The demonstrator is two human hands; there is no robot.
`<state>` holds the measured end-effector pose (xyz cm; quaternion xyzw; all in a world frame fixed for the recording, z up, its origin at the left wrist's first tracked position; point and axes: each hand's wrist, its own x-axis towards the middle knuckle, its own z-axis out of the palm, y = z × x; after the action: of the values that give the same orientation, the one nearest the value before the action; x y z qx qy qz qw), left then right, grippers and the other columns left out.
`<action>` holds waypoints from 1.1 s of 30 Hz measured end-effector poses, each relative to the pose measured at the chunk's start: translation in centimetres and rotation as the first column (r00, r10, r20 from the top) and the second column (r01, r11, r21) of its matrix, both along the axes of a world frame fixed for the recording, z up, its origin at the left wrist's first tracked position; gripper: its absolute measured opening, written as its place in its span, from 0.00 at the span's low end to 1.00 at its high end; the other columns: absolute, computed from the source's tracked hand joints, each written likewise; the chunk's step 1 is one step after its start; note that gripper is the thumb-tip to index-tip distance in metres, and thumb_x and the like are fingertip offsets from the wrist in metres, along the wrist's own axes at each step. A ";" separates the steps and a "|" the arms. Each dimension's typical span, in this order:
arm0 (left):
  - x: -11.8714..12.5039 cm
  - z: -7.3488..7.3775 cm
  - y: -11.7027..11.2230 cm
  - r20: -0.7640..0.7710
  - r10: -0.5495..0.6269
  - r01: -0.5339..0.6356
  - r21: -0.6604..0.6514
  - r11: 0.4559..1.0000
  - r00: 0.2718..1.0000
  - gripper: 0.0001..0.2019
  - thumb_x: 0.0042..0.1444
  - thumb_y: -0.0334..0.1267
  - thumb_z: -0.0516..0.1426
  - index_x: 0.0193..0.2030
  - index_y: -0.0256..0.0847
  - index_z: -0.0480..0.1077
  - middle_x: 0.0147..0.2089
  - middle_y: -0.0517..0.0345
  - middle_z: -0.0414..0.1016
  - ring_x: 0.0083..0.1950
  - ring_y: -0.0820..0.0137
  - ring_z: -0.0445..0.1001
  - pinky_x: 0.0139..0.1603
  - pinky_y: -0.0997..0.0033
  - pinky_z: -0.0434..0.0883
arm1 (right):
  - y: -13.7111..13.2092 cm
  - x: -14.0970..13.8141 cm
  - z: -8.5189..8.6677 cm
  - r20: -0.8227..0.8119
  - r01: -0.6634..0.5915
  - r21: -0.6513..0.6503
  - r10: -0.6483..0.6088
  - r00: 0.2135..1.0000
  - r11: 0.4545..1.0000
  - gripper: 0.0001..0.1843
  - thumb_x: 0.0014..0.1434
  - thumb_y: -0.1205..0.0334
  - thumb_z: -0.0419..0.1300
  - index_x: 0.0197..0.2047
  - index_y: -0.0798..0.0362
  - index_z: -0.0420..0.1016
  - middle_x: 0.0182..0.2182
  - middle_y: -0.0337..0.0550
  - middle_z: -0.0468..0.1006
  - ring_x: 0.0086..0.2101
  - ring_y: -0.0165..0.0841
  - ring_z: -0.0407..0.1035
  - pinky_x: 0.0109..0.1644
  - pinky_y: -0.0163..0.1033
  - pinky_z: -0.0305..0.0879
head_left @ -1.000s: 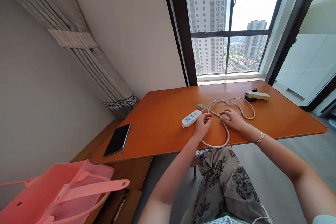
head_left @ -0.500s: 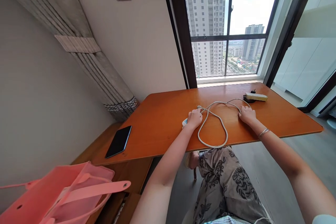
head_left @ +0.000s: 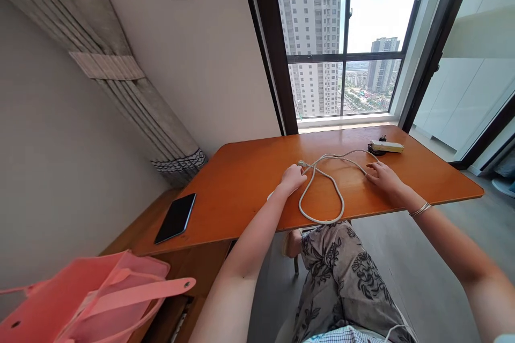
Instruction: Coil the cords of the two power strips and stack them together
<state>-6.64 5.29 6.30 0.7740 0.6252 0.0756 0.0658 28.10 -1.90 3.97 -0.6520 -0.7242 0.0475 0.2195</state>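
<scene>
A white cable (head_left: 341,204) lies in a long loop on the wooden table, reaching to the front edge. My left hand (head_left: 293,178) is closed at its left part, where a strand runs in under the fingers. Just beyond these fingers lies the cable's plug (head_left: 302,163). A small edge of a white object (head_left: 270,195) shows behind my left wrist; the rest is hidden. My right hand (head_left: 384,176) rests at the cable's right side, its fingers apart and the fingertips by the strands; whether they touch them I cannot tell.
A pale power strip (head_left: 387,146) with a black cord (head_left: 376,151) lies at the table's back right. A dark tablet (head_left: 176,218) is on the left of the table (head_left: 241,187). A pink bag (head_left: 100,295) sits at lower left. The window (head_left: 341,37) is behind the table.
My right hand has loosened, its fingers spreading from the cable, and the wrist has moved out to the right. The white object by my left hand is now mostly covered. The view has shifted slightly.
</scene>
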 end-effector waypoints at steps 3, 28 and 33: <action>-0.3 1.4 -0.3 0.151 -0.089 0.082 0.048 0.995 0.985 0.04 0.53 0.34 0.55 0.33 0.38 0.71 0.42 0.51 0.74 0.41 0.65 0.72 0.40 0.68 0.66 | 0.4 -1.3 -0.6 -0.057 -0.031 0.151 0.040 0.998 0.988 0.28 0.63 0.56 0.58 0.64 0.57 0.68 0.61 0.58 0.69 0.63 0.47 0.63 0.69 0.52 0.58; 2.1 7.2 -10.1 0.992 -0.127 0.665 0.104 0.739 -0.013 0.14 0.51 0.40 0.64 0.40 0.36 0.70 0.31 0.63 0.70 0.17 0.86 0.55 0.19 0.77 0.47 | -2.0 -9.1 2.0 -0.614 -0.313 0.097 0.305 0.729 0.945 0.22 0.66 0.53 0.53 0.58 0.53 0.71 0.35 0.43 0.74 0.29 0.31 0.70 0.38 0.40 0.69; 1.8 8.1 -11.2 0.970 -0.181 0.582 0.242 0.777 -0.162 0.15 0.55 0.44 0.63 0.38 0.39 0.63 0.38 0.56 0.78 0.17 0.84 0.60 0.20 0.77 0.55 | -5.0 -10.0 0.5 -0.777 -0.505 -0.117 0.238 0.583 0.855 0.35 0.65 0.53 0.55 0.71 0.50 0.51 0.39 0.40 0.73 0.27 0.27 0.69 0.33 0.36 0.69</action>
<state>-4.87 -5.92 14.40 0.6151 0.1259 0.4799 0.6128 18.09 -6.87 4.49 -0.4333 -0.6750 0.4714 0.3667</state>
